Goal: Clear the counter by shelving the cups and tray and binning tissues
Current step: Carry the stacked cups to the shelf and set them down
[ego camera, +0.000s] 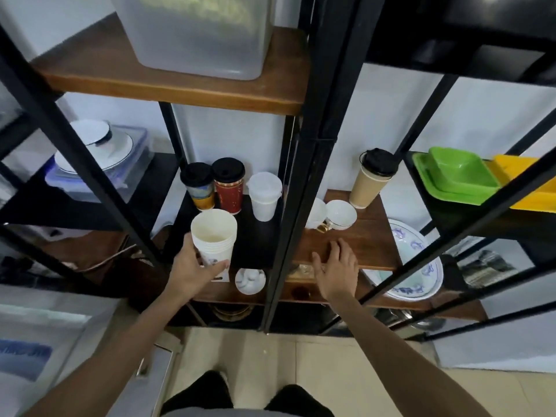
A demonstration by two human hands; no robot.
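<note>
The left hand [194,270] wraps its grip round a stack of white paper cups [214,239], upright and empty inside, held at the front of the dark shelf [255,236]. A small blue print marks the cup wall; it cannot be read. Behind stand three lidded cups [227,185] in a row. The right hand [337,267] rests on the wooden shelf [370,236], fingers spread, near two white bowls [331,213] and a lidded tan cup [370,179]. A black upright post [296,176] divides the two hands.

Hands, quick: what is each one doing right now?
Left hand: grips a stack of white paper cups.
Right hand: open, holding nothing, at the wooden shelf.
</note>
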